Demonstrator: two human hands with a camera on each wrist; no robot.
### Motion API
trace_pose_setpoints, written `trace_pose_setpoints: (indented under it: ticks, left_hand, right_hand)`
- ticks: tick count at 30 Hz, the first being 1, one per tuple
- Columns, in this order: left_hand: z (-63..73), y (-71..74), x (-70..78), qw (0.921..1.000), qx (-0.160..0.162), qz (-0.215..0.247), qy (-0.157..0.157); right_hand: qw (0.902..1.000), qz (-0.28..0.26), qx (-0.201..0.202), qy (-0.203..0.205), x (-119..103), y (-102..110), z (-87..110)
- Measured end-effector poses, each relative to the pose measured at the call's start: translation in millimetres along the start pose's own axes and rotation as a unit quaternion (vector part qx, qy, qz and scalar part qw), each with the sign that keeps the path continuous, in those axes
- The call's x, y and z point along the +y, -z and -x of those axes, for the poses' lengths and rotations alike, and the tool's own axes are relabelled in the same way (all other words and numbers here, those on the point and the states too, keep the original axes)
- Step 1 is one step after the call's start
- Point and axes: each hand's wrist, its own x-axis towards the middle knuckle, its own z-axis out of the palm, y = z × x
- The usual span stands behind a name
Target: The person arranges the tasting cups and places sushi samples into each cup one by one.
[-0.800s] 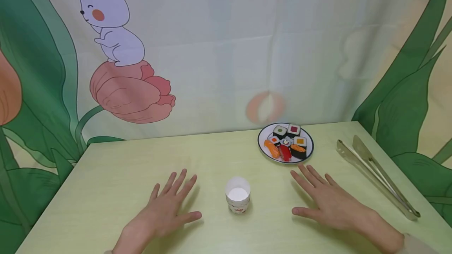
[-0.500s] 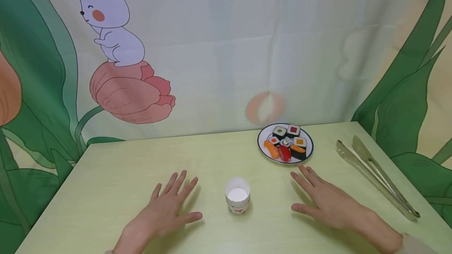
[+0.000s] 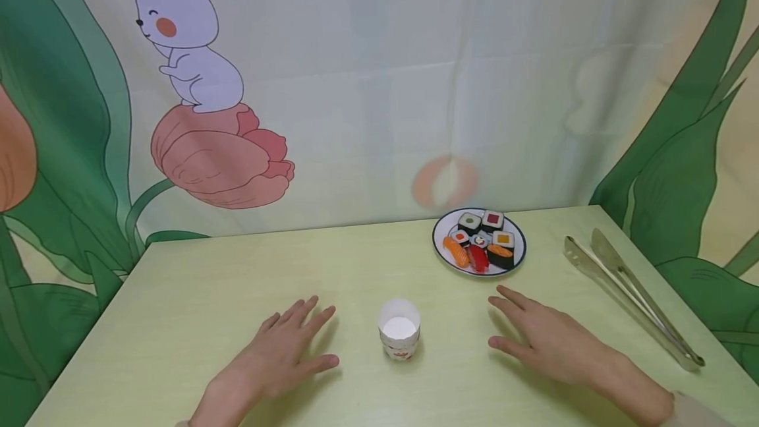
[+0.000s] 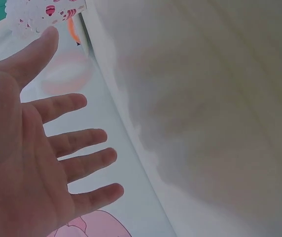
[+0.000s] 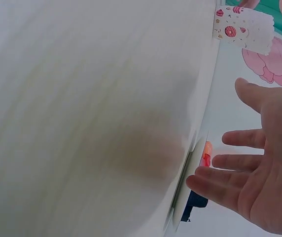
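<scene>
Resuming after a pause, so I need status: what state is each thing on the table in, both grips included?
Bare left grip: open, holding nothing.
Bare right grip: open, holding nothing.
White patterned paper cup: upright, uncovered, looks empty.
Round white dark-rimmed plate: flat, loaded.
Colourful sushi pieces: grouped on the plate.
Long silver metal tongs: lying down, arms parted, unheld.

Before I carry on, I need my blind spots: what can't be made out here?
Head: the centre of the plate, under the sushi.
Head: whether the cup is one or a nested stack, too small to tell.
Right wrist: part of the sushi, behind the right hand.
Left wrist: part of the cup, cut off by the top edge.
</scene>
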Motion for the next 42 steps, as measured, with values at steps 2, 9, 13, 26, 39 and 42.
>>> trace_pose_setpoints:
  ticks: [2,9,13,26,39,42]
  left_hand:
    - [-0.9,0.0,-0.1,1.0000,0.005,0.002,-0.007]
    - [-4.1,0.7,0.3,0.9993,0.023,0.003,-0.030]
    - [-6.1,1.5,1.8,0.9988,0.027,0.001,-0.040]
    - [-14.1,0.5,9.3,0.9955,0.052,-0.018,-0.077]
    - [-21.1,-2.1,16.0,0.9828,0.129,-0.035,-0.127]
    - [-22.4,-2.4,17.8,0.9796,0.141,-0.036,-0.139]
  right_hand:
    - [1.0000,0.003,0.009,0.002,-1,-1,-0.3]
    - [1.0000,-0.004,0.007,0.001,-4,0,-5.3]
    - [0.9999,-0.008,0.006,-0.003,-6,0,-7.8]
    - [0.9990,-0.030,0.016,0.028,-9,-2,-10.0]
    - [0.9951,-0.092,-0.009,0.034,-22,-4,-20.2]
    - [0.9938,-0.104,-0.010,0.037,-24,-5,-22.4]
